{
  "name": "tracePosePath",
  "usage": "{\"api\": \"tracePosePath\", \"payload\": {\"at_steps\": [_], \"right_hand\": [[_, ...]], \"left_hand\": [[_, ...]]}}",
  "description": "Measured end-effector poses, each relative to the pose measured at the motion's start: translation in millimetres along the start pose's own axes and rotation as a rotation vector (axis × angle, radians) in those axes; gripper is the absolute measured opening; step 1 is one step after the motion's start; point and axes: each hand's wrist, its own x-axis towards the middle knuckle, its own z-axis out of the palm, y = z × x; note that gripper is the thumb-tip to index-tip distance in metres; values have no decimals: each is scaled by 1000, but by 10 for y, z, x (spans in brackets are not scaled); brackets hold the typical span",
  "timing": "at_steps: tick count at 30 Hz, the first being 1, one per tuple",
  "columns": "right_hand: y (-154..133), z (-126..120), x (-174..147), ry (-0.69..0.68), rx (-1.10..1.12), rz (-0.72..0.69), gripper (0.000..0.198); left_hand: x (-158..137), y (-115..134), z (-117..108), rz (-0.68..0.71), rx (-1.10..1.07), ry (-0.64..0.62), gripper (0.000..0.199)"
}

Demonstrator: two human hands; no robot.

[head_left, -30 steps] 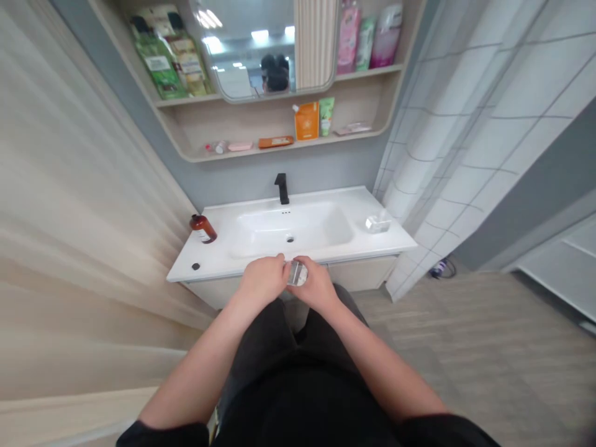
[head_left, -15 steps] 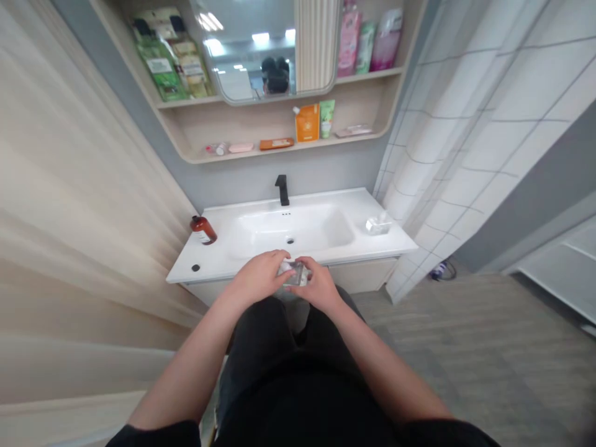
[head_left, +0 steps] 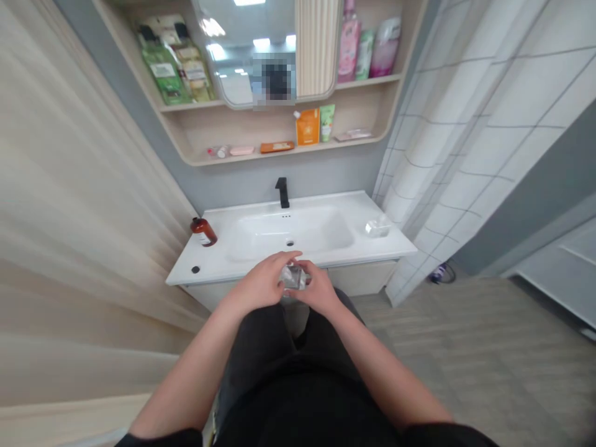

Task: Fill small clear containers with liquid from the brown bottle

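Between my two hands, just in front of the sink's front edge, is a small clear box (head_left: pixel 293 277) with something whitish in it that I cannot make out. My left hand (head_left: pixel 266 280) holds its left side, fingers curved over the top. On the right side, my right hand (head_left: pixel 319 287) grips it between thumb and fingers. Beyond them lies the white sink (head_left: pixel 251 236) with a black faucet (head_left: pixel 282 192). A similar clear container (head_left: pixel 378 227) stands on the counter at the right.
A brown bottle (head_left: pixel 203 231) stands on the left of the counter. Above is a shelf cabinet (head_left: pixel 274 118) with a mirror, several bottles, an orange pouch (head_left: pixel 308 127) and a green tube (head_left: pixel 326 123). Curtains hang at the left (head_left: pixel 93 186) and right (head_left: pixel 447 155).
My left fingers have lifted and stretched across the top of the clear box, showing more of it. The view has tilted up slightly.
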Motion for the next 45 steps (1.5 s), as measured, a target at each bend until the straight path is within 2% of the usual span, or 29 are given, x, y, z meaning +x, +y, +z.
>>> {"api": "tracePosePath", "payload": {"at_steps": [2,4,7,9,11,13,15,17,20,23,27,30,32,34,37,39,42,45], "right_hand": [[11,3,2,14,0,8,68],[19,1,6,7,7,1,69],[30,-5,9,1,18,-18,68],[42,-8,7,8,24,-18,67],[59,-13,3,11,29,-11,69],[79,-22,-1,-1,25,-12,71],[102,-32,-5,-5,24,-12,72],[129,-38,-6,8,31,-4,72],[165,-45,-3,15,45,7,75],[178,-95,9,-44,84,-5,77],[184,-250,27,-217,195,-15,74],[248,-319,27,-297,235,-17,74],[350,-309,24,-227,185,-18,76],[506,-298,30,-79,102,-11,76],[810,-430,81,198,31,36,73],[1016,-679,152,404,-2,86,73],[1272,-1225,309,743,-151,201,77],[1467,-1753,489,988,-303,307,83]], "left_hand": [[-3,13,3,-60,42,38,67],[-2,18,10,-84,70,24,56],[0,19,19,49,23,-45,64],[2,21,19,45,45,-27,65],[5,18,14,-57,120,-3,46],[8,6,4,-78,167,-42,28],[9,-10,-8,-7,171,-73,31],[12,-21,-17,22,170,-42,38],[29,-26,-25,-74,193,-37,23],[52,-26,-44,-88,216,-103,15],[71,14,-58,73,220,-213,17],[84,54,17,118,234,-247,20],[92,9,111,112,246,-208,25],[98,-158,215,90,219,-134,35],[112,-660,354,-29,115,-11,55],[126,-1093,434,-200,131,77,52],[151,-1689,545,-426,324,135,49],[184,-2056,654,-545,406,107,52]]}}
